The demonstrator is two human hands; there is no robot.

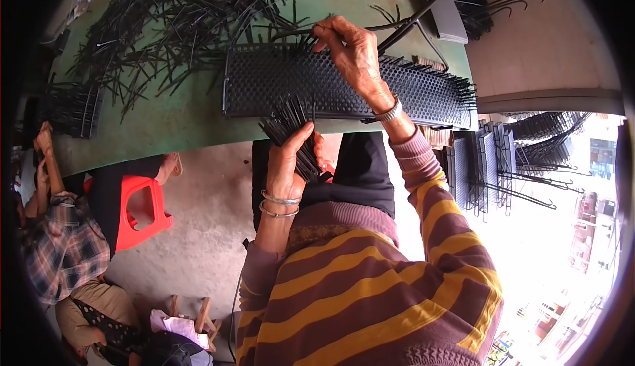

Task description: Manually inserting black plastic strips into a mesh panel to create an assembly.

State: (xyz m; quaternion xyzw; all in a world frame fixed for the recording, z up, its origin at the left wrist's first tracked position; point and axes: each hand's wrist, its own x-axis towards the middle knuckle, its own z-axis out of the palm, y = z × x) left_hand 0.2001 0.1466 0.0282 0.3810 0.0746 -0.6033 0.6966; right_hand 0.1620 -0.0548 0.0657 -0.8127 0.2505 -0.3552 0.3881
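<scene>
My left hand [291, 154] is closed around a bundle of thin black strips [289, 120], which fans out above the fist just past the green table's near edge. A long black perforated panel [281, 88] lies in front of me on the table, dotted with small round holes. Over its far edge, my right hand [354, 55] has thumb and fingers pinched together. Dark strips stand close by those fingertips; what sits between them is too small to make out. Along the panel's right end, a row of short black strips [456, 87] sticks out.
A large heap of loose black strips [178, 22] covers the far left of the green table [159, 124]. Black metal rods [423, 12] slant across the far right. Panels with hooked wires [493, 161] stand at right. A co-worker [63, 233] sits at left near a red stool [142, 210].
</scene>
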